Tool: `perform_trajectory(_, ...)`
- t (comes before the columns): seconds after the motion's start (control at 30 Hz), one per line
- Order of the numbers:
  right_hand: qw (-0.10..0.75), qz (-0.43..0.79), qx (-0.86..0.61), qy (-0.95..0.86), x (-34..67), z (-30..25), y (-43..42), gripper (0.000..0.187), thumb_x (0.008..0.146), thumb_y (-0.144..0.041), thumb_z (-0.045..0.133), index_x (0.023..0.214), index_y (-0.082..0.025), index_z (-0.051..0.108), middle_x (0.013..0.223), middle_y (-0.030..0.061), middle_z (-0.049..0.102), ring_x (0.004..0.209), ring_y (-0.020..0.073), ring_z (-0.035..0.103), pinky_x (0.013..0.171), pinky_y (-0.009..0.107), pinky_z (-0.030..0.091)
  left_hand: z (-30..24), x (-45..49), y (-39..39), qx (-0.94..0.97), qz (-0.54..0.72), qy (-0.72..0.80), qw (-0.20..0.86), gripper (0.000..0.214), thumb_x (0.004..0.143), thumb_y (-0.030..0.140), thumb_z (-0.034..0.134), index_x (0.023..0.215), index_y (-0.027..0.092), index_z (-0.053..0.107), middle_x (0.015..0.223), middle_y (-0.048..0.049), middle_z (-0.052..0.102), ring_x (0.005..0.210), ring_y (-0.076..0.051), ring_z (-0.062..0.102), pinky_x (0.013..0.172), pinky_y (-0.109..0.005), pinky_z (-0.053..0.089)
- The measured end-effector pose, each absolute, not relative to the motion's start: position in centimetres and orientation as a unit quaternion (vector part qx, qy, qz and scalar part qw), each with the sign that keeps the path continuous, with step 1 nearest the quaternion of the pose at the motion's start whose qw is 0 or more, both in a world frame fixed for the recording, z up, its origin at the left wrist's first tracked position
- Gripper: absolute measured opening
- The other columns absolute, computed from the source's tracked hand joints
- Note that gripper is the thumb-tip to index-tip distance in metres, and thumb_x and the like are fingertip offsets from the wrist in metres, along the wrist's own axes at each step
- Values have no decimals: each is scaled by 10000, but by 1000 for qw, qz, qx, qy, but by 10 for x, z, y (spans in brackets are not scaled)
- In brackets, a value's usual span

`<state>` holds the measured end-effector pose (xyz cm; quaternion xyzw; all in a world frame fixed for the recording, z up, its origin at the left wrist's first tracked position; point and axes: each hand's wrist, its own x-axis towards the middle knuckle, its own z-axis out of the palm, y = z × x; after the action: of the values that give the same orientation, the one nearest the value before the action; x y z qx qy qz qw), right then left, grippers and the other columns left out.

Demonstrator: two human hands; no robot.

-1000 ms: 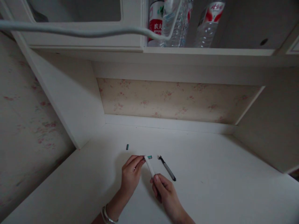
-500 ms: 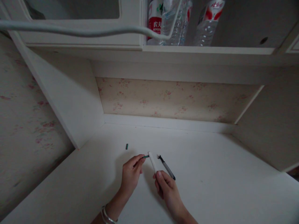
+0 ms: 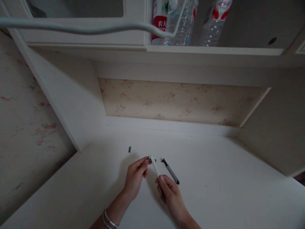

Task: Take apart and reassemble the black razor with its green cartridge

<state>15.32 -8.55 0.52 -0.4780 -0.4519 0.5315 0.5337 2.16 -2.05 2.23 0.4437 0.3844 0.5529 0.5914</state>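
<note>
My left hand (image 3: 135, 178) pinches a small dark green strip (image 3: 148, 159) between thumb and fingertips. My right hand (image 3: 169, 192) is closed round the lower end of a slim white stick (image 3: 154, 166) with a rounded tip, which slants up and to the left. Near that tip the green strip meets or crosses behind the stick, and a bit of dark green shows on its right side; whether they are joined I cannot tell. Right of the stick, on the white tabletop, lies a black-and-grey pen-shaped tool (image 3: 172, 171) with a forked-looking end. Another small dark green piece (image 3: 130, 149) lies beyond my left hand.
The white tabletop (image 3: 214, 159) runs back to a low ledge and a flowered wall panel (image 3: 171, 98). Overhead, a cabinet shelf (image 3: 214, 51) holds several plastic bottles (image 3: 215, 24). A pale curved tube (image 3: 95, 30) crosses in front of the cabinet. Side panels close in left and right.
The green strip has shifted right against the white stick, so part of it now shows past the stick's right side. My left hand has moved slightly right; my right hand is nearly still.
</note>
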Motion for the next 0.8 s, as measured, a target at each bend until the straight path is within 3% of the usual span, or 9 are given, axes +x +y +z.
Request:
perform_trajectory(0.17,532,533,-481,-448,153,7,-86,516,811,-668,508,745,-159,558,495,-67,351,414,74,255,383,204,171,25,23,-22,400,558,339,643,267,741,350,692,913,148,723,836,-67,684,558,-66,461,517,-200,359)
perform_trajectory(0.8,544,535,-482,-431,156,6,-85,501,805,-654,533,751,-157,566,511,-64,346,423,70,266,385,200,173,26,22,-22,381,550,337,662,241,688,311,738,839,124,726,724,-71,686,567,-91,526,518,-211,389)
